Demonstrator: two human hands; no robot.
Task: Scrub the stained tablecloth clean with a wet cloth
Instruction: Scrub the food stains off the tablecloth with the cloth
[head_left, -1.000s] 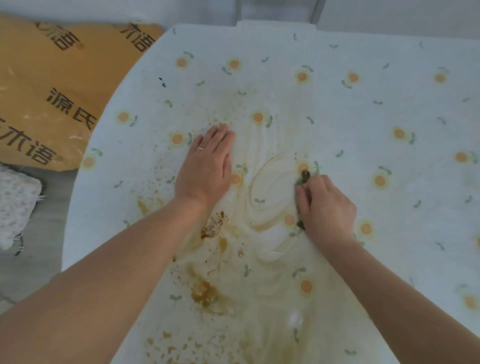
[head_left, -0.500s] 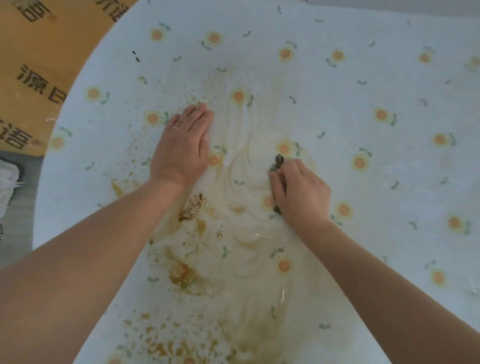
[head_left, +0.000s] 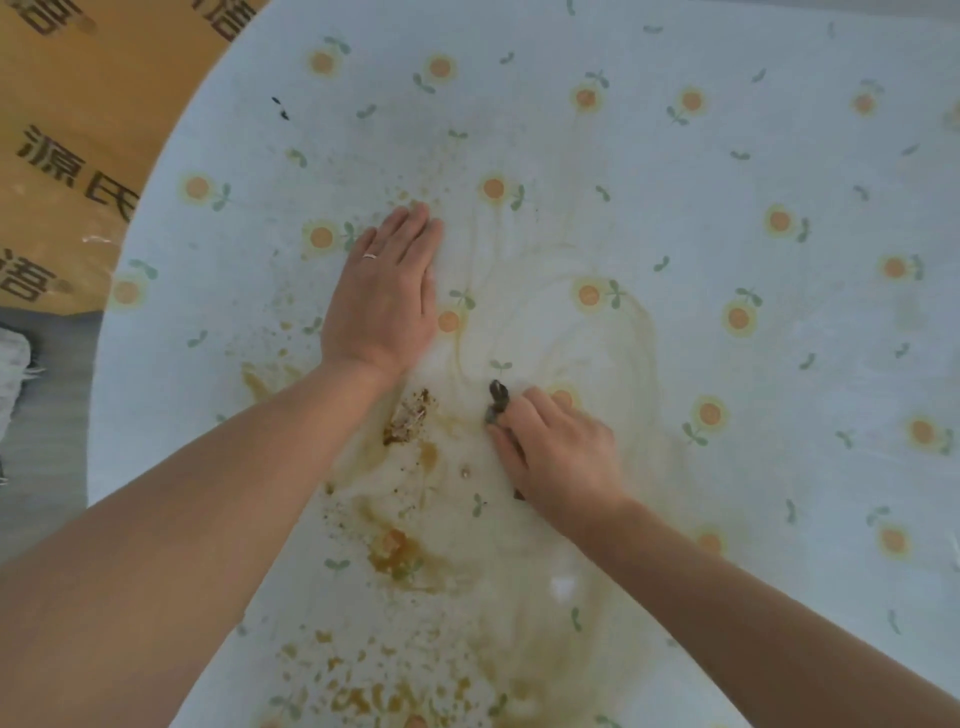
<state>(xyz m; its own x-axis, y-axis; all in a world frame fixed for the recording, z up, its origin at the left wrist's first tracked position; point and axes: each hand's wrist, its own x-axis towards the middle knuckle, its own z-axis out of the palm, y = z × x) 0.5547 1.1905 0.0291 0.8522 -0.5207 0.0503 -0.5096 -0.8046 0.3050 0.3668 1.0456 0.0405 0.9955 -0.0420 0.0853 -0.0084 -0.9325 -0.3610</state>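
A pale blue tablecloth (head_left: 727, 156) printed with small orange flowers covers a round table. Brown-orange stains (head_left: 400, 558) and smears spread over its near middle, with a crusty clump (head_left: 410, 415) just below my left wrist. My left hand (head_left: 384, 296) lies flat on the tablecloth, fingers straight and together, a ring on one finger. My right hand (head_left: 556, 452) is curled over a small dark cloth (head_left: 496, 397), which is mostly hidden under the fingers; only its dark tip shows. Wet swirl marks ring the spot beyond the right hand.
A yellow-brown sheet with black printed characters (head_left: 78, 171) lies past the table's left edge. A white textured fabric (head_left: 13, 374) sits on the grey floor at the far left. More splatter (head_left: 363, 691) marks the tablecloth near the front edge.
My right hand with the dark cloth has slid toward me and left across the smeared patch. The left hand stays flat in place. The camera view has shifted a little.
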